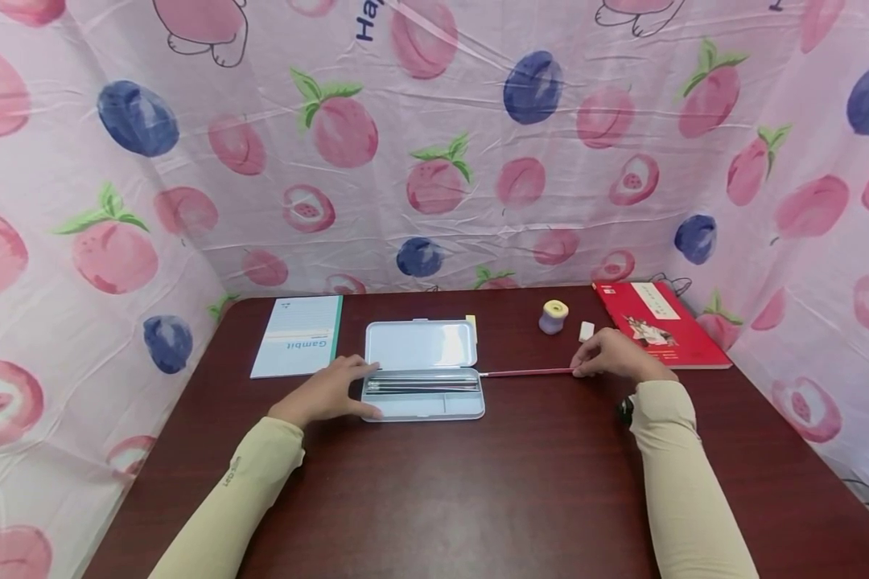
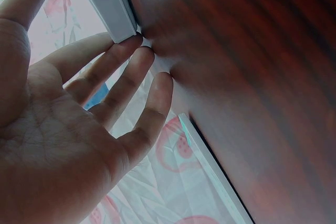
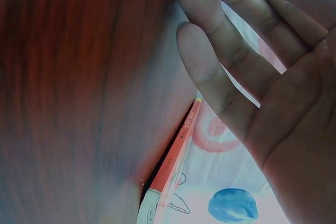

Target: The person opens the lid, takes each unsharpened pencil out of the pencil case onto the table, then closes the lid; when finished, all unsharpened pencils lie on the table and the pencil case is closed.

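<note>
An open light-blue pencil case [image 1: 463, 408] lies on the table, lid raised at the back, with several pencils [image 1: 420, 387] in its rear compartment. My left hand [image 1: 331, 392] holds the case's left end, thumb at the front corner and fingers at the back. In the left wrist view, fingertips meet the corner of the case [image 2: 107, 3]. A thin red pencil [image 1: 525, 372] stretches from beside the case's right edge to my right hand [image 1: 611, 358], whose thumb and fingers pinch its right end. That pencil is hidden in the right wrist view, where several fingers [image 3: 197, 51] show.
A white notebook [image 1: 297, 334] lies at the back left. Behind the right hand are a white eraser [image 1: 586, 331] and a yellow-and-purple pencil sharpener-like object [image 1: 553, 317]. A red book [image 1: 666, 326] lies back right. Something yellow [image 1: 471, 323] shows behind the lid. Fruit-printed cloth surrounds the table.
</note>
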{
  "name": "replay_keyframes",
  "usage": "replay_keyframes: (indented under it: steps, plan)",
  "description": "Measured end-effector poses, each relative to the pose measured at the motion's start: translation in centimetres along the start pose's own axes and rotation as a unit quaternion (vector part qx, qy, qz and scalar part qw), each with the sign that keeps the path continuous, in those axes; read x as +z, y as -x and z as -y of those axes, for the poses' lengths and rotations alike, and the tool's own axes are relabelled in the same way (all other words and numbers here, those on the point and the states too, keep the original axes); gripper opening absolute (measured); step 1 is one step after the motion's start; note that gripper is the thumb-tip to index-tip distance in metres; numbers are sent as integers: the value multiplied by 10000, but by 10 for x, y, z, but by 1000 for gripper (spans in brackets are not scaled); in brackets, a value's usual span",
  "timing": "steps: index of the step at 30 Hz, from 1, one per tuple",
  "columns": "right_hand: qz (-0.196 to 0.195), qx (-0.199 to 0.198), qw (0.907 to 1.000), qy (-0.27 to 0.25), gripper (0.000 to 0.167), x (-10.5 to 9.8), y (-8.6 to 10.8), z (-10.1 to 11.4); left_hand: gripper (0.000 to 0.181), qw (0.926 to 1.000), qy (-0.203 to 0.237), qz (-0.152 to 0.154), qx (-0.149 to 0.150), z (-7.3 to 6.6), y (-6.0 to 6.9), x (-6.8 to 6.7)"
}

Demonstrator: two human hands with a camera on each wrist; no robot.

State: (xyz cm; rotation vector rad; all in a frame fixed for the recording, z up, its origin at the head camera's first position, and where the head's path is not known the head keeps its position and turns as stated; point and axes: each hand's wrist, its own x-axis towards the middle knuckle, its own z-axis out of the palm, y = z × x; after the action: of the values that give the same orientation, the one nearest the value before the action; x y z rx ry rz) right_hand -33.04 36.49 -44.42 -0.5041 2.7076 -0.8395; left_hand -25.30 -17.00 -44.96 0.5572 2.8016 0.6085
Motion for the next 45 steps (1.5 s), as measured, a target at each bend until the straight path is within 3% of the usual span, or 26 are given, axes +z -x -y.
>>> replay_keyframes:
  steps: [14, 45]
  plan:
    - [-102, 75, 9995, -289, 13, 7, -3, -1, 100, 9999, 72, 68, -93, -2, 1, 2]
    - [-16, 356, 9989, -317, 20, 3, -5, 6, 100, 9999, 81, 66, -137, -1, 1, 0]
